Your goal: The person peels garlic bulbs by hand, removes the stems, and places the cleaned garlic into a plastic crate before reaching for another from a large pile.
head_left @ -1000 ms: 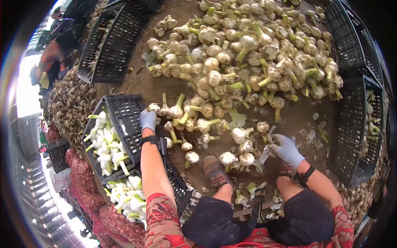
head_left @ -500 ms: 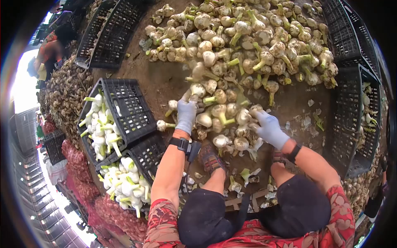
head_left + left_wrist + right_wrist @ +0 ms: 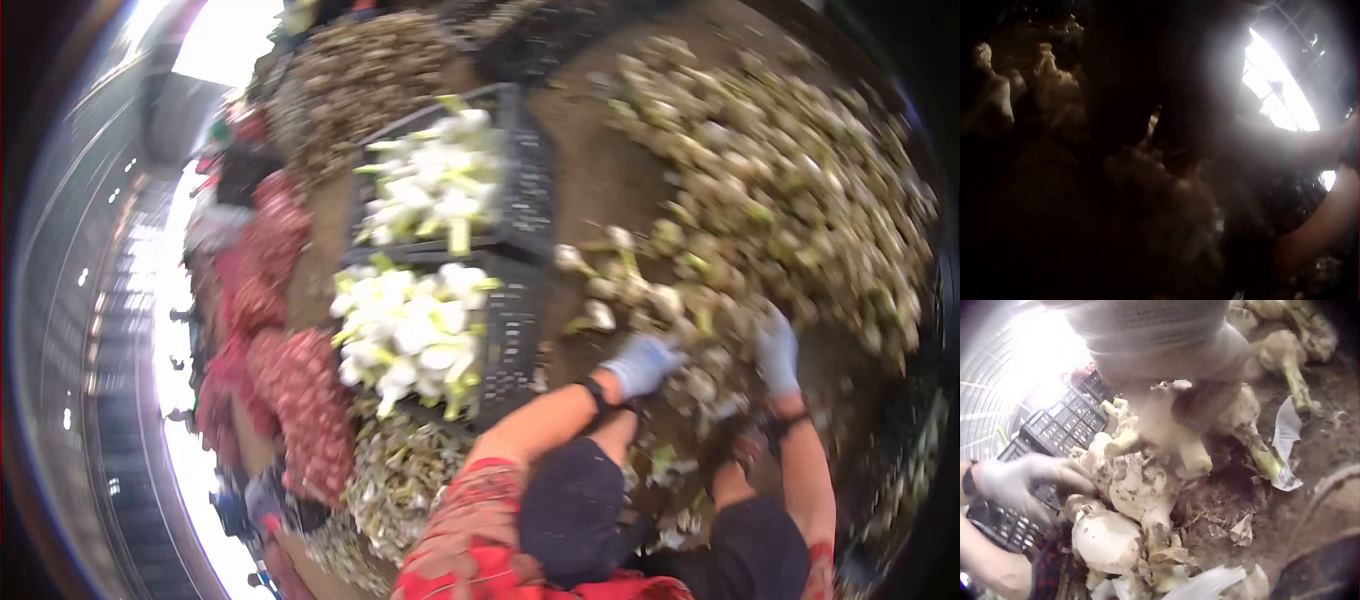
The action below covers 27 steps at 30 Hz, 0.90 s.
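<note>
White-gloved, my left hand (image 3: pixel 645 365) reaches in from the left with fingers extended to the near edge of the garlic heap (image 3: pixel 800 210). In the right wrist view, the fingers of this left hand (image 3: pixel 1029 481) lie over soil-stained garlic bulbs (image 3: pixel 1107 540). My right hand (image 3: pixel 777 350), gloved too, is at the same cluster, a short way right of the left. Close to the right wrist camera, that glove (image 3: pixel 1160 340) covers its own fingers; a blurred garlic bulb with a cut stem (image 3: pixel 1194 456) is right beneath it. The left wrist view is mostly dark.
Two black crates (image 3: pixel 520 200) of clean white garlic (image 3: pixel 415 325) stand on my left. Beyond them lie red mesh sacks (image 3: pixel 300 410) and another garlic pile (image 3: pixel 365 85). Peeled skins (image 3: pixel 1207 584) litter the soil near my feet.
The head view has swung left, bringing the crates and sacks toward the middle. Since one second ago, my left hand has come from beside the crate to the bulbs near my right hand.
</note>
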Each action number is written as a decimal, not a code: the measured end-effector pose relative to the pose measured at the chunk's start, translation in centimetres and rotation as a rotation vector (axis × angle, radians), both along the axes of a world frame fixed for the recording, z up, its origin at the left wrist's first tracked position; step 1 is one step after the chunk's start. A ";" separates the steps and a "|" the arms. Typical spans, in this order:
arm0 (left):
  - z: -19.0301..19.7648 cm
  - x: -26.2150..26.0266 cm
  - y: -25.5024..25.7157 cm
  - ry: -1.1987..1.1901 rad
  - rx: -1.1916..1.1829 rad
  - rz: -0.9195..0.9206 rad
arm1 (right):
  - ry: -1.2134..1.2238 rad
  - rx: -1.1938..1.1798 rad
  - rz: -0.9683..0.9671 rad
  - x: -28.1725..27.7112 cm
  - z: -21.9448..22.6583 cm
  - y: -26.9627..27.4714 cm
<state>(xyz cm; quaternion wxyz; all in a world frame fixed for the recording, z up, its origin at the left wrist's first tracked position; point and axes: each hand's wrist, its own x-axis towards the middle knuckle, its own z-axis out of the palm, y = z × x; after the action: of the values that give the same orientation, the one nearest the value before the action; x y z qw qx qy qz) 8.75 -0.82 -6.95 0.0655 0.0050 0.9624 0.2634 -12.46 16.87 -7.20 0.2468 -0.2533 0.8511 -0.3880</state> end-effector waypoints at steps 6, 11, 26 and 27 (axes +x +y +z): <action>1.5 -0.7 -1.0 -0.296 -0.029 -0.077 | -0.167 -0.350 -0.137 -0.3 -0.3 2.2; 0.1 -1.0 -0.6 -0.114 0.744 0.536 | -0.601 -0.444 -0.062 3.3 0.9 2.2; 6.4 -8.0 4.7 0.210 0.621 0.358 | -0.782 -0.479 -0.242 1.5 9.2 0.3; 6.3 -8.2 5.2 0.195 0.652 0.371 | -0.785 -0.511 -0.250 1.5 8.7 0.6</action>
<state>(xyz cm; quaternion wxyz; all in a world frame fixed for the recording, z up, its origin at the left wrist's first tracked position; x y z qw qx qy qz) 0.53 4.33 -0.69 -0.0798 -0.1235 0.8144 0.5614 -10.98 17.42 1.49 0.4306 -0.0363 0.5952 -0.6775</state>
